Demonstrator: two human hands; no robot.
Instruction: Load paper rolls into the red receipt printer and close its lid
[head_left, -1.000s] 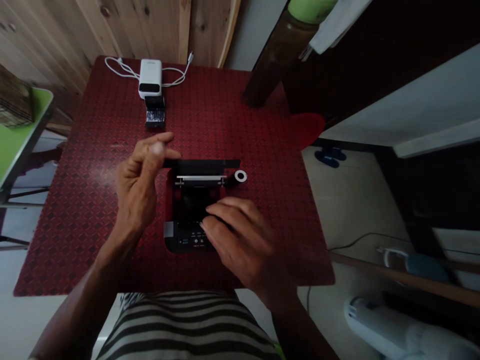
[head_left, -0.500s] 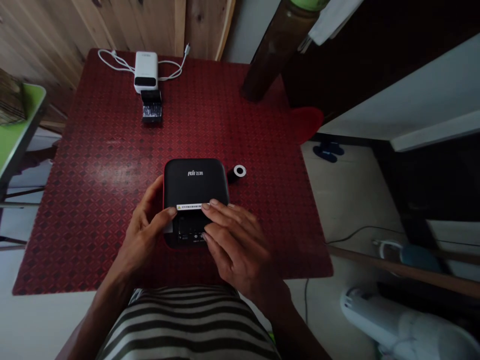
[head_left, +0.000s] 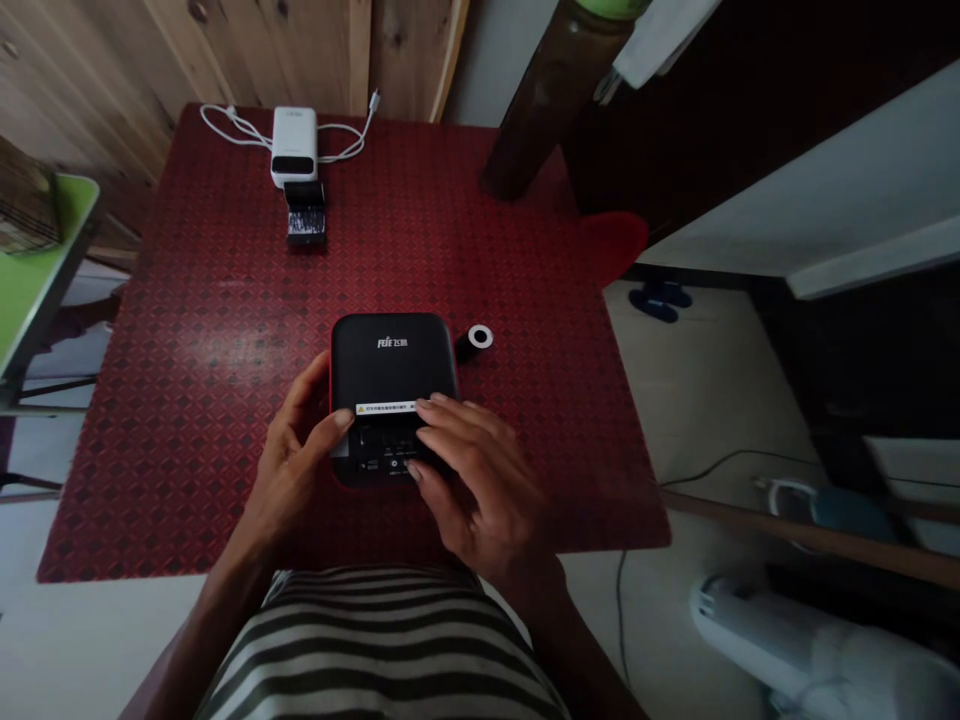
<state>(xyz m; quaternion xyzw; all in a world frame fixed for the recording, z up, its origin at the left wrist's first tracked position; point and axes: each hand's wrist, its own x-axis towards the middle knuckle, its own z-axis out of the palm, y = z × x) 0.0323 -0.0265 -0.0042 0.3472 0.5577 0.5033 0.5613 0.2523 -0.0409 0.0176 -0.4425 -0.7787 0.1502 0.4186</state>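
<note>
A black, box-shaped receipt printer [head_left: 394,365] with a pale logo lies on the red table. A white warning strip [head_left: 381,408] crosses its top, above a dark panel with small markings. My left hand [head_left: 292,450] holds the printer's left side, its fingers along the edge and its thumb on top near the strip. Over the right front part is my right hand [head_left: 480,470], its fingers stretched out. Their tips lie at the strip's right end, and the thumb is by the panel markings. Just right of the printer lies a small black roll [head_left: 478,338] with a white ring end.
A white power bank [head_left: 294,145] with looped white cable sits at the back left, near a curled black strip [head_left: 306,215]. A tall brown bottle [head_left: 551,100] stands at the back right. The red table [head_left: 187,480] ends close to my body. A red seat [head_left: 619,245] adjoins its right side.
The gap between my right thumb and fingers has widened, showing more of the dark panel. My left hand keeps its hold. The whole view has shifted slightly.
</note>
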